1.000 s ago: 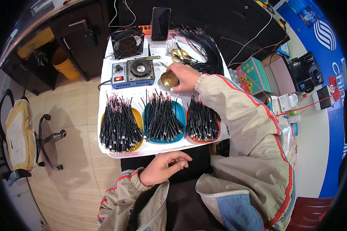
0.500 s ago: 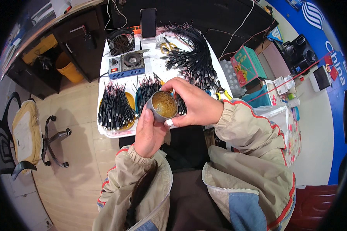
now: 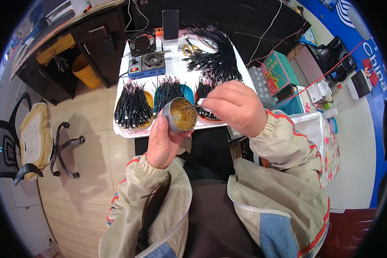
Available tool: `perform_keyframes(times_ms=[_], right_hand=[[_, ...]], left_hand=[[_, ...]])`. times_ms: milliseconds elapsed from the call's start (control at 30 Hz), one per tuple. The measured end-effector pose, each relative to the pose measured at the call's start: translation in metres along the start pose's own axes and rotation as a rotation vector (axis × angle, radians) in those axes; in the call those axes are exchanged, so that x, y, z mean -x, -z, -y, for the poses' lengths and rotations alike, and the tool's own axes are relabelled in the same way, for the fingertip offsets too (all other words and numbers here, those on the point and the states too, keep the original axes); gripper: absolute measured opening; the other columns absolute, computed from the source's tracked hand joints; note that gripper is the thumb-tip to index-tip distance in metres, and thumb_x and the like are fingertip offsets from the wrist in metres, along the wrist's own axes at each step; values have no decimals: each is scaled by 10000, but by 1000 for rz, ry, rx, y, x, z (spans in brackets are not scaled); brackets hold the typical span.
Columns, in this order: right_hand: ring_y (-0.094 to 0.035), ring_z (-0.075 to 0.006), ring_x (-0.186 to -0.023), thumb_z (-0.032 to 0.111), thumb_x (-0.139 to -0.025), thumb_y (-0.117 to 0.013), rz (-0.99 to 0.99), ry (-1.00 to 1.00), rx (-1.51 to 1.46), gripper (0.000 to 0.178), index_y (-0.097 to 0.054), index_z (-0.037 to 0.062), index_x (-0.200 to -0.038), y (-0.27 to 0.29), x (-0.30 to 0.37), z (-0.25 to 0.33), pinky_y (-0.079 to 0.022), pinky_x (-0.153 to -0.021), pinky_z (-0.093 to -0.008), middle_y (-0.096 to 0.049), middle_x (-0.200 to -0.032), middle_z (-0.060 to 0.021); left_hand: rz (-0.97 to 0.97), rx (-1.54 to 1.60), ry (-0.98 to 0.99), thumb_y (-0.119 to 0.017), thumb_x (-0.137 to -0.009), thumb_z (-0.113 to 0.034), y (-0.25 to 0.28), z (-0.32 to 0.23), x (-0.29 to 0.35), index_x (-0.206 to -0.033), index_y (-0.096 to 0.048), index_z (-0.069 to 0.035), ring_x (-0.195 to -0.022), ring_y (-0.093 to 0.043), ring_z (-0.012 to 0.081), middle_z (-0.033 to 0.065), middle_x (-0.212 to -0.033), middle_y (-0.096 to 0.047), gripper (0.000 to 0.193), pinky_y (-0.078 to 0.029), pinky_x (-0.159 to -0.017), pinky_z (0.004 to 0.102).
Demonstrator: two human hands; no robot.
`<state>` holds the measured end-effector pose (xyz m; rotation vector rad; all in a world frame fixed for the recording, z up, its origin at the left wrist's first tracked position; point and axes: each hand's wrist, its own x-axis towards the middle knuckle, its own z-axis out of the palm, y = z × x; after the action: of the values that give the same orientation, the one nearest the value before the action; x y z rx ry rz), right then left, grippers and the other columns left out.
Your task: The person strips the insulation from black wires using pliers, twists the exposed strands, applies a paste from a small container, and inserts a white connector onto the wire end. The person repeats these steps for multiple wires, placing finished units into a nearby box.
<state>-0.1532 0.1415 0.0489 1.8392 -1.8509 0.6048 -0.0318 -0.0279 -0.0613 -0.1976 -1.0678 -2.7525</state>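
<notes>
My left hand (image 3: 161, 144) holds a small round grey tin (image 3: 173, 124), tilted so its mouth faces me. Yellowish-brown, lumpy stuff (image 3: 183, 113) lines the inside. At the tin's right rim, my right hand (image 3: 236, 107) is closed in a pinch on a thin dark stick-like thing (image 3: 195, 105) that reaches over the rim; its kind is too small to tell. Behind the hands, black cables with bare reddish wire ends lie in bunches: a left bunch (image 3: 133, 105) in a yellow tray, a middle bunch (image 3: 167, 91) in a blue tray, and a right bunch (image 3: 204, 96) partly hidden by my right hand.
On the white table (image 3: 176, 72) stand a blue heating unit (image 3: 146, 72) with a red switch, a black fan (image 3: 142, 44) and an upright phone (image 3: 170, 24). A long cable bundle (image 3: 221, 51) lies far right. An office chair (image 3: 36, 137) is at left, a green-pink box (image 3: 279, 73) at right.
My right hand has let go of the tin's side and moved right, now pinching the thin dark thing at the rim. The left hand keeps holding the tin. The whole view has shifted slightly.
</notes>
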Motion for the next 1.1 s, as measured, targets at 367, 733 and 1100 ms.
perform_keyframes(times_ms=[367,733,1100], right_hand=[[-613,-192,-818,108,-675,-631,2,221,157,229,-638,34,-892,-17,-3,-3,-490,-721,-326,-611,-839,-40],[-590,-205,-750,98,-689,-653,149,-94,-101,171,-656,82,-859,-3,7,16,-448,-676,-338,-591,-776,-36],[-615,-187,-820,102,-689,-630,51,142,97,253,-652,53,-937,-13,2,-2,-464,-712,-322,-616,-863,-29]], left_hand=[[22,-35,3,-373,-1003,-479,3,-4,2,-1290,-433,-43,-890,-558,144,60,-1080,-582,525,-461,-758,298],[-43,-63,-8,-415,-991,-473,-2,-1,3,-1305,-425,-25,-915,-562,139,65,-1088,-581,548,-462,-764,289],[5,-52,55,-381,-986,-518,0,-7,5,-1280,-442,-21,-876,-555,129,65,-1084,-586,581,-460,-726,281]])
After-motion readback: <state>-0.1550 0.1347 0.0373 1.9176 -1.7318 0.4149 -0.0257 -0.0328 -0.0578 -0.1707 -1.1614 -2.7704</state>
